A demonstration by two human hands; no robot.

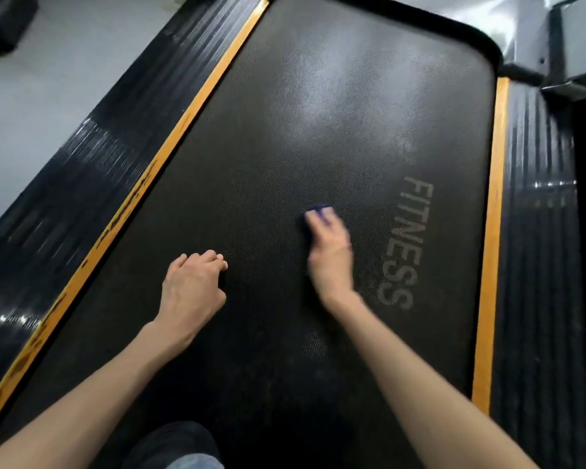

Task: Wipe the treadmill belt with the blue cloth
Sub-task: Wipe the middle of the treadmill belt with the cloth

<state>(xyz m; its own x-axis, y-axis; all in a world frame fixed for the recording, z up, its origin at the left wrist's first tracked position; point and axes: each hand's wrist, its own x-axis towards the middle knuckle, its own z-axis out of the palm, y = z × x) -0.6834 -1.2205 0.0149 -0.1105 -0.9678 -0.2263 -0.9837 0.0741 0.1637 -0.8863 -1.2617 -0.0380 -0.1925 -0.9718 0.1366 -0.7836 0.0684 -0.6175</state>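
Peeking past the fingertips of the blurred right hand [330, 252], blue cloth [318, 208] lies on treadmill belt [318, 113], grip unclear; left hand [192, 289] fingers curled, empty.
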